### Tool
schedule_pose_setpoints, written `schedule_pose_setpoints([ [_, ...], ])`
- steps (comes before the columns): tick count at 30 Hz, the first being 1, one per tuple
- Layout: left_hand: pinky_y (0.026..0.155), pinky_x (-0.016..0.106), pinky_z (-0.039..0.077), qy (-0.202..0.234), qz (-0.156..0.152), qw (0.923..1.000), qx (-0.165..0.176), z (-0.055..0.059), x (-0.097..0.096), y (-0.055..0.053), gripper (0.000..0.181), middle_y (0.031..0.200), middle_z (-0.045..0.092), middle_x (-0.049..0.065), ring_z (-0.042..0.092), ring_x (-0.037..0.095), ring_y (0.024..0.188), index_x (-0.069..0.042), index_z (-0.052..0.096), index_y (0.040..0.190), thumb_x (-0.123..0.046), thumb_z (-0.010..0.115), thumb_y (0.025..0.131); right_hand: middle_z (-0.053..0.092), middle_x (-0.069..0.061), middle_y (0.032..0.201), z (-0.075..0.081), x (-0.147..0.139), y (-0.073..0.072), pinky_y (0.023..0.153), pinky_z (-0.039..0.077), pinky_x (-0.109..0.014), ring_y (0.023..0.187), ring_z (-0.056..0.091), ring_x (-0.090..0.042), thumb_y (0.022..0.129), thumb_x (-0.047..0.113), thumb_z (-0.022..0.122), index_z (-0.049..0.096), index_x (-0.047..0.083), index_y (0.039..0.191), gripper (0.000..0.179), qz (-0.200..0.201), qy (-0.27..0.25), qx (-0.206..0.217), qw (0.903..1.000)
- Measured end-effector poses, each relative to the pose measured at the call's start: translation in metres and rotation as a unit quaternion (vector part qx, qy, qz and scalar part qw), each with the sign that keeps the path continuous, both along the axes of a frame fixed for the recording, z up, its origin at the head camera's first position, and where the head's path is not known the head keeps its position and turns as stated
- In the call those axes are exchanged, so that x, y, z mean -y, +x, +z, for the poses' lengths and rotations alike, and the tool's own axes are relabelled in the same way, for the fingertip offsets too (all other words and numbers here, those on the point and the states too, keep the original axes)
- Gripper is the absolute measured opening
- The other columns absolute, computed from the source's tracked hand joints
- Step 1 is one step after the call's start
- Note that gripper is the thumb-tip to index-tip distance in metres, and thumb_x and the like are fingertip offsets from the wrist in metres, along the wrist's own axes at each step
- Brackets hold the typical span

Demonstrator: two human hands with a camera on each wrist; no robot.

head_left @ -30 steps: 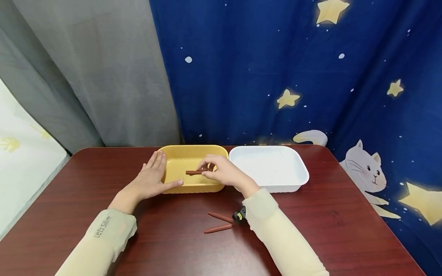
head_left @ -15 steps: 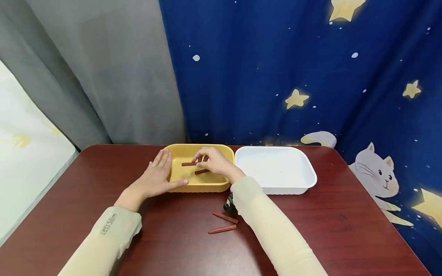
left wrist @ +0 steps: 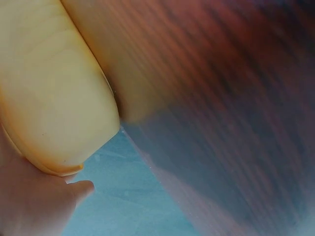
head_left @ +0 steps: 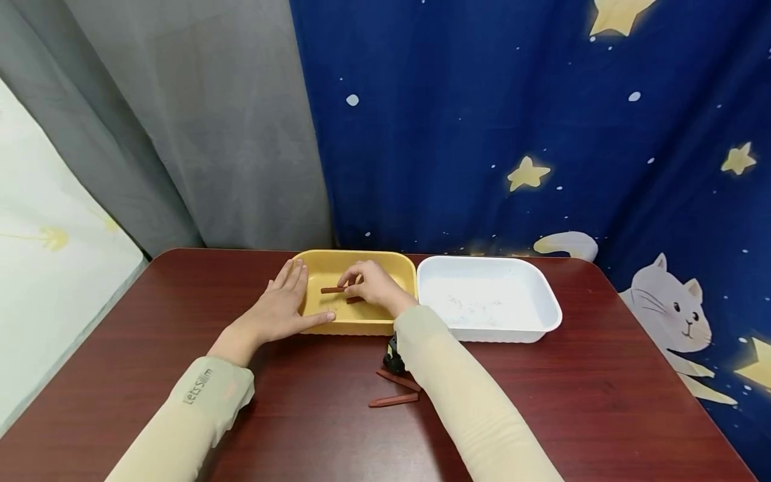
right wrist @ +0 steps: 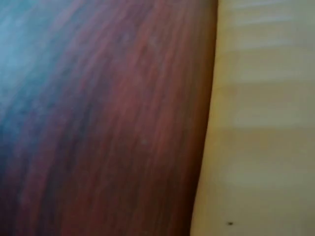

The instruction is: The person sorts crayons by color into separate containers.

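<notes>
Through the head camera I see the right hand (head_left: pixel 375 286) over the yellow tray (head_left: pixel 346 327), its fingers pinching a brown stick (head_left: pixel 332 290); whether that stick touches the tray floor, I can't tell. A second stick (head_left: pixel 354 300) shows just below it, partly hidden by the hand. The left hand (head_left: pixel 278 306) keeps its fingers straight along the tray's left end, thumb on the front rim. Two loose sticks (head_left: pixel 394 400) lie on the surface (head_left: pixel 313 422) in front, near the right sleeve (head_left: pixel 464 395). The white tray (head_left: pixel 500 334) stands just beside the yellow one. On the left sleeve (head_left: pixel 212 388) I read "LetsSlim" (small letters, so I won't swear to the middle ones).
</notes>
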State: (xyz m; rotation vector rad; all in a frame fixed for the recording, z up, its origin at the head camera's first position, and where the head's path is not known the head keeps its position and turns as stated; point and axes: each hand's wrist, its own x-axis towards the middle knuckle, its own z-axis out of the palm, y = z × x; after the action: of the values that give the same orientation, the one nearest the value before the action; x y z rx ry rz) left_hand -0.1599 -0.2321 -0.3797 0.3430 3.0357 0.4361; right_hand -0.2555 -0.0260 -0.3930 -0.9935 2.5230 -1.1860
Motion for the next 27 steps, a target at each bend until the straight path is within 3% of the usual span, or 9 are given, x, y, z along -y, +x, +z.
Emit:
schedule_pose_setpoints([
  [4,0.118,0.068,0.015,0.001,-0.002,1.0,-0.001,0.002,0.0,0.0,0.12,0.166,0.0,0.023,-0.007,0.039,0.154,0.008,0.009,0.156,-0.079,0.051,0.084,0.066,-0.009,0.094,-0.004,-0.001,0.0,0.071,0.044,-0.018,0.08,0.054,-0.013,0.087,0.0,0.073,0.077,0.007,0.094,0.011,-0.006,0.04,-0.008,0.9991],
  [15,0.119,0.066,0.014,0.003,0.0,1.0,0.008,0.0,-0.002,0.001,0.12,0.167,-0.001,0.021,-0.008,0.037,0.155,0.006,0.009,0.156,-0.079,0.051,0.084,0.065,-0.009,0.097,-0.006,-0.005,0.003,0.074,0.043,-0.02,0.085,0.053,-0.013,0.09,0.0,0.069,0.078,0.006,0.094,0.011,-0.018,0.069,0.007,0.9975],
  [22,0.119,0.066,0.014,0.003,-0.001,0.9999,0.011,-0.001,-0.004,0.001,0.121,0.167,0.0,0.021,-0.008,0.038,0.155,0.006,0.008,0.157,-0.08,0.051,0.083,0.069,-0.011,0.102,-0.002,-0.01,0.007,0.07,0.045,-0.016,0.081,0.059,-0.014,0.093,0.003,0.066,0.076,0.004,0.104,0.014,-0.011,0.042,0.009,0.999],
  [27,0.118,0.067,0.013,0.001,0.0,1.0,0.003,0.002,-0.001,0.0,0.122,0.166,0.001,0.023,-0.006,0.039,0.155,0.008,0.007,0.156,-0.079,0.053,0.083,0.072,-0.011,0.106,0.012,-0.016,0.011,0.076,0.05,-0.021,0.089,0.063,-0.02,0.094,0.008,0.066,0.074,0.001,0.108,0.018,0.016,0.01,-0.018,0.9996],
])
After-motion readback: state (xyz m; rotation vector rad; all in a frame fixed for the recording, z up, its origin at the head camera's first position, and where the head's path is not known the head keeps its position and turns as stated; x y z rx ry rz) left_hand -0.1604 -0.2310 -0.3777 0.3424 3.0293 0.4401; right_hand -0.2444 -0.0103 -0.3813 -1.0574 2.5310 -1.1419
